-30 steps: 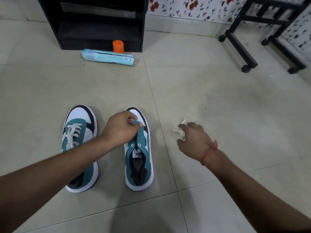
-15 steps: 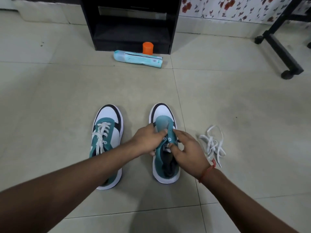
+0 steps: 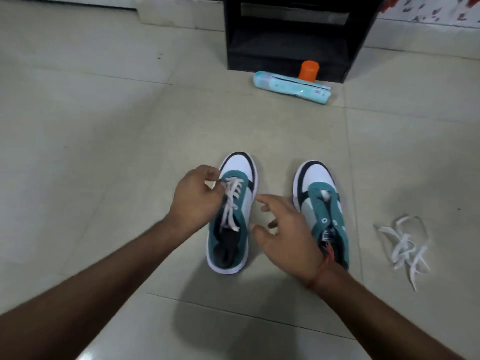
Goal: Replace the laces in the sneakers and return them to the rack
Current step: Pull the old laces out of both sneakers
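Two teal, white and navy sneakers stand side by side on the tiled floor, toes away from me. The left sneaker [image 3: 240, 178] carries a white lace [image 3: 231, 203]. My left hand [image 3: 194, 198] pinches that lace at the sneaker's upper left side. The right sneaker [image 3: 319, 193] has bare eyelets and no lace. My right hand [image 3: 285, 229] hovers between the two sneakers with fingers spread, holding nothing. A loose white lace [image 3: 405, 245] lies tangled on the floor to the right of the pair.
A black shoe rack [image 3: 293, 35] stands against the far wall. In front of it lie a light blue packet [image 3: 291, 87] and an orange cup [image 3: 308, 71]. A floral wall covering [image 3: 441, 9] shows at the top right.
Both hands left the unlaced right sneaker. My left hand moved to the left sneaker and took hold of its lace; my right hand now hovers between the sneakers. The view shifted left.
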